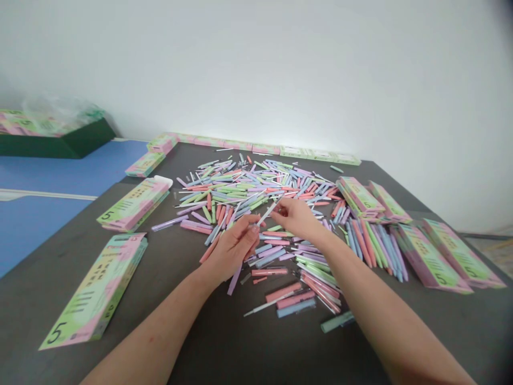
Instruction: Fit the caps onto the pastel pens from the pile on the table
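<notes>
My left hand [234, 246] is closed, thumb against fingers, at the near side of a heap of pen parts. A purple pen barrel [234, 280] sticks out below its palm and appears to be held in it. Between my hands a thin white pen refill [266, 213] slants up to the right, its lower end at my left fingertips. My right hand [295, 216] pinches the refill's upper end. Under and around both hands lie many pen barrels [236, 190] in pink, green, blue and purple, with loose white refills [268, 303] among them.
Printed pen boxes lie on the dark table [160, 299]: one box [96, 289] near left, an open-flapped box [136, 203] behind it, several boxes [433, 256] at right. Beside those is a row of pens [377, 246]. More boxes [240, 144] line the wall edge. A green bin [60, 144] stands far left.
</notes>
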Demonstrator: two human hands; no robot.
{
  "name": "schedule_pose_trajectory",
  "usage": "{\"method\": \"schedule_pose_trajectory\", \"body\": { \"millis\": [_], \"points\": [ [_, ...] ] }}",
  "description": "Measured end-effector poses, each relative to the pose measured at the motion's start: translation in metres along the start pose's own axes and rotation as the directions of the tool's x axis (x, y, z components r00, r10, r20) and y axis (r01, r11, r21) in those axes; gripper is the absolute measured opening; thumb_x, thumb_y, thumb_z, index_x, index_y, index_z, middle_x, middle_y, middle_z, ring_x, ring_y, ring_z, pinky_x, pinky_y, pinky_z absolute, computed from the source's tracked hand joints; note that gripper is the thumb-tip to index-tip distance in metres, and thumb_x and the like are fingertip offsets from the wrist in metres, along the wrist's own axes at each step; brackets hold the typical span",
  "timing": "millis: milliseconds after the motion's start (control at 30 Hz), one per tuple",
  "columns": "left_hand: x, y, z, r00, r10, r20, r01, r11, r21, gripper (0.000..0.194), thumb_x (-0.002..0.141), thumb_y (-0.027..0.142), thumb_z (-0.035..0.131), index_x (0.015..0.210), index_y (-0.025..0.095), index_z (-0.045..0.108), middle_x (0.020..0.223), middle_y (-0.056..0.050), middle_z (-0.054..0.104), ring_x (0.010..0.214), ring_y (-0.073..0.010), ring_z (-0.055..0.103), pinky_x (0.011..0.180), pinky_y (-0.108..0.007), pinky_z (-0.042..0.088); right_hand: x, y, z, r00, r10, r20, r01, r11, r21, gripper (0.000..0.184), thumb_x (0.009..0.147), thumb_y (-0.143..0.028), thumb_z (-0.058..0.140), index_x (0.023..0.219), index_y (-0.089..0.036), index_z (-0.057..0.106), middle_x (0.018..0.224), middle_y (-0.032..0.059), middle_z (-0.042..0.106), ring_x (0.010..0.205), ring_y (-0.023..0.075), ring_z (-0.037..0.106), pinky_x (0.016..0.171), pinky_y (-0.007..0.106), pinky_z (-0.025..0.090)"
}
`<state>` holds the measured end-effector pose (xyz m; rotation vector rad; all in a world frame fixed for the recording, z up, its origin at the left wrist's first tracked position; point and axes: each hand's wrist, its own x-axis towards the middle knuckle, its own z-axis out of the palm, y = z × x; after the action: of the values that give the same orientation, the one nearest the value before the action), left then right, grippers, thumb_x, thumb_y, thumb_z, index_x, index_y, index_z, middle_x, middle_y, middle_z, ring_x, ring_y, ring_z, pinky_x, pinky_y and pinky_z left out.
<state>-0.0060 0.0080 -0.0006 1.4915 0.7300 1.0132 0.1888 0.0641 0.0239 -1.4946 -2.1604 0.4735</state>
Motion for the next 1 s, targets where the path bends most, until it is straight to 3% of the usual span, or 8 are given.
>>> {"method": "schedule_pose_trajectory", "body": {
  "millis": [33,100,133,200,300,433,600,1000],
  "points": [
    [0.000,0.000,0.000,1.000,-0.001,-0.001,0.001,1.000,0.004,0.031,0.096,0.044,0.043,0.112,0.019,0.049,0.061,0.007,0.040,0.048,-0.0060,0.035,0.046,-0.020,0.029,-0.007,-0.001,-0.005,0.995,0.065,-0.074,-0.044,0.967,0.252,0.015,0.083,-0.030,0.059,0.083,-0.015,0.063,0.067,0.0023,0.065,0.058,0.0137,0.058,0.055,0.025,0.043],
    [-0.001,0.000,0.000,1.000,-0.010,0.001,0.010,1.000,0.021,0.031,0.095,0.045,0.044,0.111,0.019,0.050,0.062,0.007,0.039,0.049,-0.0059,0.035,0.046,-0.020,0.030,-0.022,-0.004,-0.013,0.977,0.153,-0.148,-0.020,0.757,0.653,0.020,0.081,-0.036,0.062,0.086,-0.017,0.060,0.059,-0.0023,0.060,0.051,0.0116,0.055,0.051,0.023,0.044],
    [-0.001,0.000,0.001,1.000,-0.016,0.005,0.016,0.999,0.035,0.031,0.095,0.045,0.043,0.110,0.019,0.050,0.063,0.007,0.039,0.049,-0.0057,0.035,0.047,-0.020,0.030,-0.030,-0.005,-0.016,0.965,0.182,-0.188,0.029,0.639,0.768,0.019,0.081,-0.036,0.063,0.085,-0.018,0.060,0.062,-0.0021,0.062,0.052,0.0108,0.056,0.050,0.022,0.044],
    [-0.002,0.002,0.002,0.999,-0.036,0.022,0.034,0.997,0.064,0.030,0.096,0.045,0.043,0.107,0.018,0.051,0.063,0.007,0.040,0.049,-0.0053,0.035,0.048,-0.020,0.030,-0.042,-0.010,-0.021,0.941,0.221,-0.258,0.124,0.483,0.867,0.014,0.081,-0.031,0.065,0.085,-0.018,0.062,0.072,-0.0002,0.066,0.054,0.0092,0.057,0.049,0.020,0.045],
    [-0.003,0.005,0.003,0.995,-0.080,0.054,0.075,0.993,0.086,0.031,0.096,0.046,0.042,0.106,0.018,0.051,0.063,0.007,0.039,0.051,-0.0056,0.036,0.047,-0.020,0.029,-0.055,-0.015,-0.025,0.902,0.266,-0.340,0.224,0.386,0.895,0.009,0.080,-0.025,0.066,0.088,-0.020,0.065,0.078,0.0007,0.068,0.059,0.0090,0.059,0.049,0.019,0.045],
    [-0.006,0.007,0.004,0.989,-0.115,0.095,0.099,0.983,0.157,0.034,0.095,0.047,0.041,0.109,0.018,0.051,0.061,0.007,0.037,0.050,-0.0064,0.033,0.046,-0.020,0.024,-0.062,-0.015,-0.030,0.852,0.313,-0.420,0.305,0.354,0.884,0.009,0.081,-0.022,0.066,0.090,-0.021,0.067,0.084,0.0010,0.069,0.062,0.0086,0.061,0.049,0.018,0.046],
    [-0.007,0.006,0.004,0.984,-0.144,0.105,0.118,0.967,0.224,0.034,0.096,0.046,0.041,0.112,0.018,0.052,0.062,0.006,0.039,0.054,-0.0076,0.037,0.049,-0.021,0.027,-0.065,-0.011,-0.035,0.811,0.346,-0.472,0.352,0.357,0.865,0.008,0.081,-0.020,0.066,0.089,-0.021,0.068,0.086,0.0011,0.069,0.063,0.0079,0.060,0.050,0.017,0.047],
    [-0.008,0.003,0.003,0.981,-0.156,0.115,0.118,0.952,0.281,0.037,0.095,0.048,0.040,0.115,0.019,0.052,0.063,0.006,0.038,0.055,-0.0089,0.035,0.051,-0.022,0.028,-0.070,-0.018,-0.032,0.839,0.218,-0.499,0.377,0.429,0.821,0.010,0.084,-0.022,0.065,0.094,-0.021,0.067,0.089,0.0033,0.071,0.065,0.0113,0.062,0.051,0.023,0.050]
  ]
}}
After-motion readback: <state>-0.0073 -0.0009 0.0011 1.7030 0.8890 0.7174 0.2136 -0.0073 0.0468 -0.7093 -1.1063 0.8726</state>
